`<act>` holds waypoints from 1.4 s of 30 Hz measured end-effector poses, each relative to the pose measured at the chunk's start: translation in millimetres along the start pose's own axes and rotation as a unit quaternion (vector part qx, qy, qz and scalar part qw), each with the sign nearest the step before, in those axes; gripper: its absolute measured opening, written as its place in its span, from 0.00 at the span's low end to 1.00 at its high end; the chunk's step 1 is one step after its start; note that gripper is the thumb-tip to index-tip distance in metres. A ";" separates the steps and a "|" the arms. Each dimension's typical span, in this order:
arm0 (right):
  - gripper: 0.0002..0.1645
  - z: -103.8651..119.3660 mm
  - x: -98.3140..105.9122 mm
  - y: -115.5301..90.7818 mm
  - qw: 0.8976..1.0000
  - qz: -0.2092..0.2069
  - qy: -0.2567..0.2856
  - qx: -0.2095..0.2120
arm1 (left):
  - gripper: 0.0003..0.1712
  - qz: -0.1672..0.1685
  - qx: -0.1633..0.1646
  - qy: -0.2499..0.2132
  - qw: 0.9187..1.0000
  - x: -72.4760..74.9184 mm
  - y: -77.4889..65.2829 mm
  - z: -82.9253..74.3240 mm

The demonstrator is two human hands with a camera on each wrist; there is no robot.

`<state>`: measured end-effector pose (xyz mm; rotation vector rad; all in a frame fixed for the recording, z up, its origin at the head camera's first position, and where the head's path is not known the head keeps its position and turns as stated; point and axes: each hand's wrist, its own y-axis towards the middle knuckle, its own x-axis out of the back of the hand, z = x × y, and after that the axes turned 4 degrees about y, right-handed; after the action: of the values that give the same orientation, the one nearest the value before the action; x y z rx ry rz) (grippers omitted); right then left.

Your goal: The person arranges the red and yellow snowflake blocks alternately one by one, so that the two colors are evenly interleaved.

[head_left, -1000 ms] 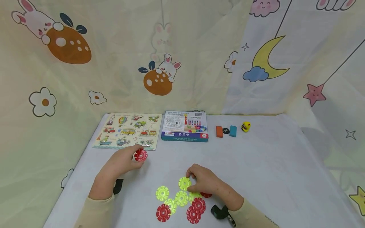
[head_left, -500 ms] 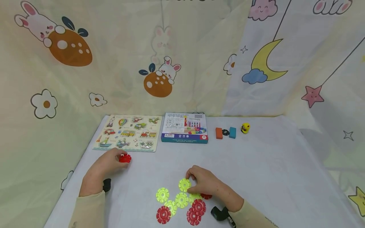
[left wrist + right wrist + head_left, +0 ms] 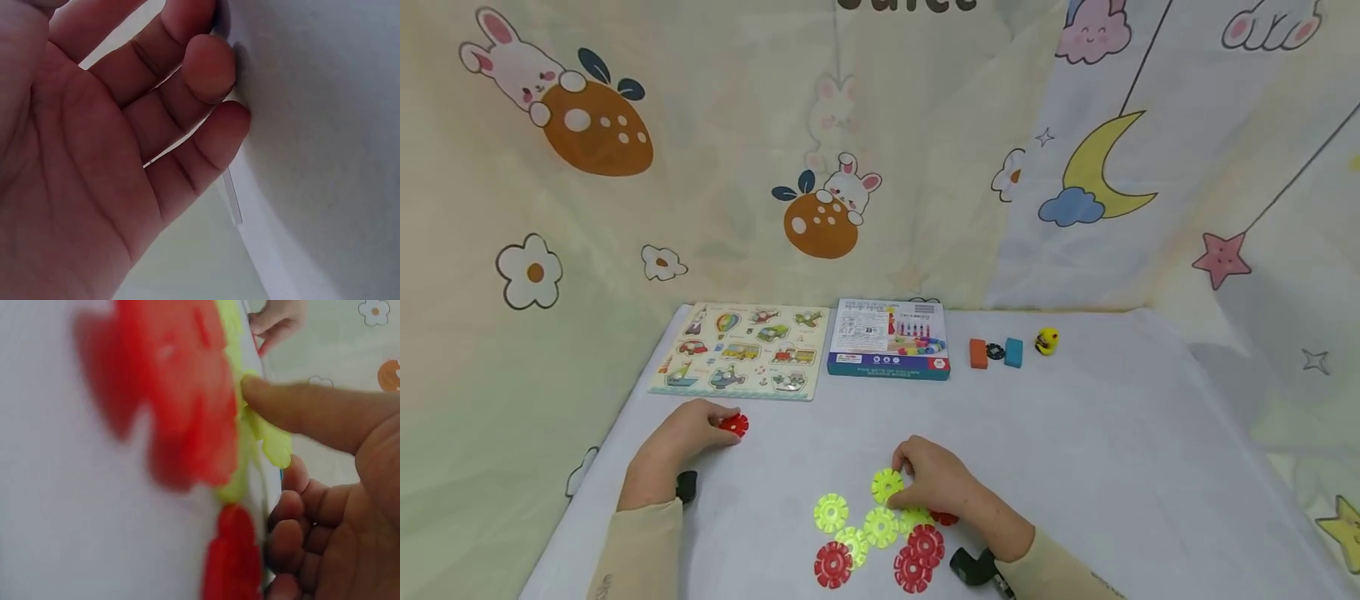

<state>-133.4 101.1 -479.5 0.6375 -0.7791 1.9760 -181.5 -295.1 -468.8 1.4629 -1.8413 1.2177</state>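
Near the front edge of the picture puzzle board, my left hand (image 3: pixel 687 433) pinches a red notched plastic disc (image 3: pixel 737 425) between thumb and fingers, low over the white tabletop. In the left wrist view, that hand's fingertips (image 3: pixel 212 69) meet the white surface; the disc is out of sight there. My right hand (image 3: pixel 938 477) holds a yellow-green notched disc (image 3: pixel 886 486) by its edge with thumb and forefinger. The right wrist view has the thumb (image 3: pixel 294 409) on yellow-green plastic, with blurred red discs (image 3: pixel 187 394) close to the camera.
Loose discs lie around my right hand: several yellow-green ones (image 3: pixel 880 527) and several red ones (image 3: pixel 832 565), some overlapping. At the back stand the puzzle board (image 3: pixel 741 350), a boxed bead set (image 3: pixel 889 339), orange (image 3: pixel 978 353) and blue blocks (image 3: pixel 1013 352), and a yellow duck (image 3: pixel 1047 341).
My left hand has moved left and slightly down with the red disc, which turned from face-on to tilted. My right hand stays in place on the yellow-green disc.
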 end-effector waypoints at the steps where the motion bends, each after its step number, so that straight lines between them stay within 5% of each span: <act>1: 0.22 0.9 0.0 -0.6 1.000 0.002 0.013 -0.002 | 0.35 0.001 0.003 0.000 1.000 -0.1 -0.1 0.8; 10: 0.12 11.8 19.0 0.8 0.988 0.019 0.152 0.030 | 0.34 0.005 0.000 -0.009 1.000 -1.3 1.7 3.1; 19: 0.23 57.8 43.7 18.7 0.969 0.031 0.238 0.065 | 0.34 0.012 0.008 -0.008 1.000 2.6 2.3 4.2; 30: 0.27 98.9 9.7 79.1 0.946 0.028 0.318 0.047 | 0.32 0.012 0.008 -0.010 1.000 0.7 1.9 -2.1; 36: 0.25 112.4 -26.7 113.9 0.968 -0.001 0.249 0.013 | 0.32 0.012 0.009 -0.002 1.000 -0.4 4.0 -3.8; 42: 0.26 123.8 -61.3 135.6 0.990 -0.018 0.133 0.040 | 0.33 0.012 0.010 0.004 1.000 1.5 4.0 -1.1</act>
<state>-206.8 -78.0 -475.9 0.4181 -0.5242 2.0141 -186.0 -294.8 -468.4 1.4480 -1.8508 1.2564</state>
